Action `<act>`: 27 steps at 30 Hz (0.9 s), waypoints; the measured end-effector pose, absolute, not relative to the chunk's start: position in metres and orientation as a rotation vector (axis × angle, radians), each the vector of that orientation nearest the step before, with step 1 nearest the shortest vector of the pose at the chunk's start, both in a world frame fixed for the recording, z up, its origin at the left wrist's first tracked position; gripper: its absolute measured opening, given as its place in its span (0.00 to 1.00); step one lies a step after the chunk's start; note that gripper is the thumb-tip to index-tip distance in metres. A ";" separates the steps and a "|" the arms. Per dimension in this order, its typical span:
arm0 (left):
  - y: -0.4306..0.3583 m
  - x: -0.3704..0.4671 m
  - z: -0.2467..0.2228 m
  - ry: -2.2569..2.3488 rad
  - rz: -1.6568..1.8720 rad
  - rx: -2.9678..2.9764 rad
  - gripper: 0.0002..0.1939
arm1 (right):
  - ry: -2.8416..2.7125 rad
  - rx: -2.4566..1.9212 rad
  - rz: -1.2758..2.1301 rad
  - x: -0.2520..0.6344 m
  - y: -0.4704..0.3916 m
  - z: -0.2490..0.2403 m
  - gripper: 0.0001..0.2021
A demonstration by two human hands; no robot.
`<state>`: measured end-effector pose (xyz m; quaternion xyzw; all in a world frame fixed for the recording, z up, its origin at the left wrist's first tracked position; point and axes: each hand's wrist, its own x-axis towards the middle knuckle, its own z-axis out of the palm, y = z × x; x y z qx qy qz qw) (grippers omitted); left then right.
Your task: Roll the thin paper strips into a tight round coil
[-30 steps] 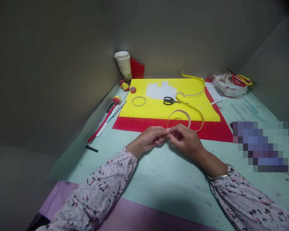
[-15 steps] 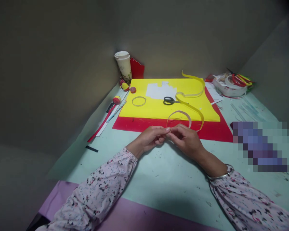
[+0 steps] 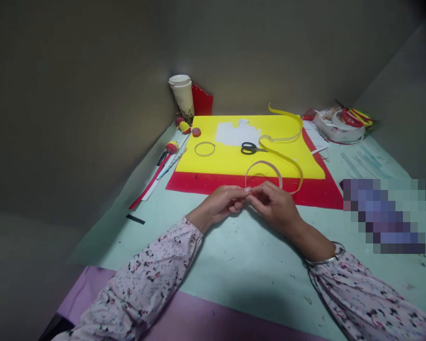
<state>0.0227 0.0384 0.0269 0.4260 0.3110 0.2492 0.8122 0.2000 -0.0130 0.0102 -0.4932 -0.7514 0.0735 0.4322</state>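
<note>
Head cam only. L hand (image 3: 225, 204): thumb + index tips pinched tight, other fingers curled in; has hold of near end of a pale tan flat strip bent into a round loop (image 3: 275, 169). R hand (image 3: 279, 207): thumb + index tips pinched on same end, slight gap behind tips, touching L fingertips. Exact grip covered by fingers. Loop stands up behind R hand, over front edge of a yellow sheet stack (image 3: 227, 166) lying on a bigger red sheet (image 3: 188, 182). Long curly yellow strip (image 3: 289, 161) snakes from behind R hand to back edge of the stack; can't tell if joined to loop.

Containers: tall white paper cup w/ white lid (image 3: 183, 97), back L corner, lid on, contents n/v. Back R: low round clear plastic tub or bag (image 3: 339, 136), can't tell which; bundled red, white + yellow strips in/on top, some past the rim.

On yellow stack: white paper cutout (image 3: 236, 136), scissors w/ black handles (image 3: 257, 150) just R of it, thin tan ring (image 3: 205, 156) on L side, small red roll (image 3: 196, 132) at L edge. L of stack: red-yellow ball w/ red tail (image 3: 172, 147). Short black strip (image 3: 135, 219) nearer, on pale green tabletop (image 3: 216, 255). R: pixelated purple-blue patch, can't ID.
</note>
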 end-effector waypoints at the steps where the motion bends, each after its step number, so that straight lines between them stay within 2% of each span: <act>1: 0.038 0.023 0.027 0.662 0.528 0.911 0.14 | -1.878 -1.225 0.189 0.200 -0.013 0.010 0.04; 13: 0.039 0.023 0.027 0.675 0.531 0.891 0.13 | -1.837 -1.285 0.314 0.199 -0.014 0.012 0.06; 27: 0.039 0.022 0.028 0.664 0.523 0.897 0.14 | -1.882 -1.234 0.278 0.201 -0.014 0.012 0.05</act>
